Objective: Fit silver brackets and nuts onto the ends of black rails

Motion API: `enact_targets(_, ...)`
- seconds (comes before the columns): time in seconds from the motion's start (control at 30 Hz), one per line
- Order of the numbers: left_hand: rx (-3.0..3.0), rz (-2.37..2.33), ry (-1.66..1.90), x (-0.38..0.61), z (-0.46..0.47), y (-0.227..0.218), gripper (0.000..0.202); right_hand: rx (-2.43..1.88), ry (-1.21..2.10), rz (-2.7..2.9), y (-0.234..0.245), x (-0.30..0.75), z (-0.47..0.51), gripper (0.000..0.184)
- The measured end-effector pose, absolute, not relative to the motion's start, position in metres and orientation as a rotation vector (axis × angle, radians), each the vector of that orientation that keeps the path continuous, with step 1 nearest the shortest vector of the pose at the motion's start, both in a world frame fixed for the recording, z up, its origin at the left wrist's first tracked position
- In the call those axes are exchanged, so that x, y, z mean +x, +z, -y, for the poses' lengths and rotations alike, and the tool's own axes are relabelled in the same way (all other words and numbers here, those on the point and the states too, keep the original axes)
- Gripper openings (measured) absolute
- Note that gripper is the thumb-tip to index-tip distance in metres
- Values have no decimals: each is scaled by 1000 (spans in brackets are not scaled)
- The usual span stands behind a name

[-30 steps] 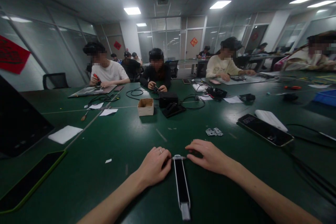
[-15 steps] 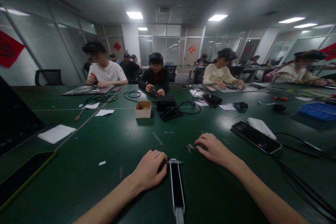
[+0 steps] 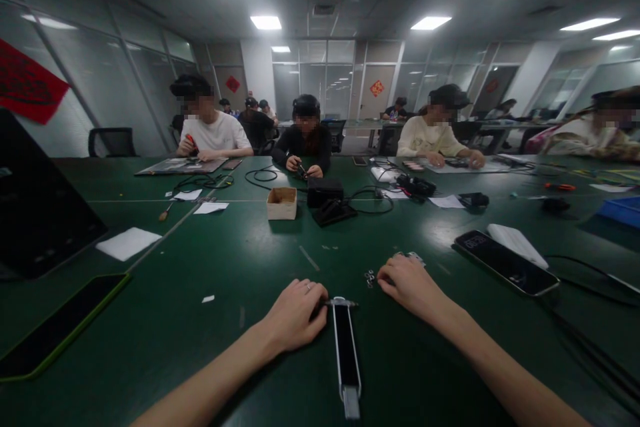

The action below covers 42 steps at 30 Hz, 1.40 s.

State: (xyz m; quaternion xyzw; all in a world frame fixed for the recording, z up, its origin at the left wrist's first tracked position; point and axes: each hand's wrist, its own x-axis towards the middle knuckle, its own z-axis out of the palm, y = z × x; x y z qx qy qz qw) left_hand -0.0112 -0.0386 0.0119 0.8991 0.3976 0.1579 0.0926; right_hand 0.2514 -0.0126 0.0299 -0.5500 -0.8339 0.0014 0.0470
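Note:
A long black bar with silver ends (image 3: 345,350) lies on the green table (image 3: 210,347) right in front of me. My left hand (image 3: 295,315) rests curled against the bar's far end, fingers bent onto it. My right hand (image 3: 407,280) lies further out to the right, fingers curled down over small metal parts. A cluster of tiny silver pieces (image 3: 370,276) sits just left of its fingertips, and a small silver plate (image 3: 414,255) shows just beyond the knuckles.
A smartphone (image 3: 505,261) and a white pad (image 3: 515,244) lie at the right, with black cables (image 3: 585,333) beyond. A dark tablet (image 3: 55,330) and a black screen (image 3: 35,213) are at the left. A cardboard box (image 3: 281,203) stands mid-table. Several people work along the far side.
My right hand left the bar's end and moved out to the right, onto the small metal parts. My left hand stayed at the bar's end.

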Motion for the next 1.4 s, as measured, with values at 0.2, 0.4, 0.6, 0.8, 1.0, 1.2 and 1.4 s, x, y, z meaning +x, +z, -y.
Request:
enact_targets(0.2, 2675, -1181, 472, -11, 38, 11, 10, -1713, -54, 2517, 26, 248, 15, 19)
enact_targets(0.4, 2672, -1153, 515, -12, 38, 10, 10, -1613, -190, 2507, 16, 249, 15, 17)
enact_targets(0.6, 2667, -1152, 504, -10, 38, 15, 9, -1581, -170, 2576, 21, 253, 16, 17)
enact_targets(0.8, 2663, -1182, 550, -10, 40, 14, 11, -1485, -81, 2491, 22, 252, 19, 29)
enact_targets(1.0, 2790, -1130, 842, -14, 41, 5, 17, -1047, 188, 2252, 20, 227, 34, 20)
enact_targets(1.2, 2993, -803, 1082, -10, 44, 0, 16, -763, 312, 2129, 14, 197, 55, 10)
enact_targets(1.4, 3034, -696, 1070, -6, 49, 9, 18, -777, 397, 2099, 8, 191, 59, 11)
